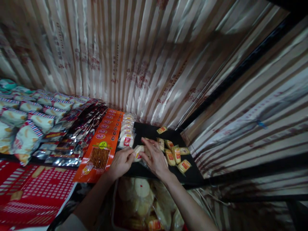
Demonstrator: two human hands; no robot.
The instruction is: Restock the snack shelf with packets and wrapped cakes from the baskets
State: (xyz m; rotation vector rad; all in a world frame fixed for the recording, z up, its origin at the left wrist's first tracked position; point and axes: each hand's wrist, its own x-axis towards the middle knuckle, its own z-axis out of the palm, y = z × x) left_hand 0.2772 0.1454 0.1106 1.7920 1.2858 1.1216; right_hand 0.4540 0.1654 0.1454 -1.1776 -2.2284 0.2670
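My left hand [122,162] pinches a wrapped white cracker [138,153] between thumb and fingers, just above the black shelf. On the other side of it, my right hand [154,158] has its thumb against the wrapper and its fingers stretched over the top, partly hiding what lies beneath. A row of wrapped white crackers [127,139] stands at the left, beyond my left hand. Several yellow wrapped snacks [176,154] lie loosely to the right of my right hand.
An orange snack bag [102,144] lies left of my hands, then silver-and-dark packets [64,141] and puffed bags [40,122]. Below sit a red bin [115,205] of bagged snacks and a red basket [45,189]. A striped curtain [120,57] hangs behind; a dark post [231,73] slants at right.
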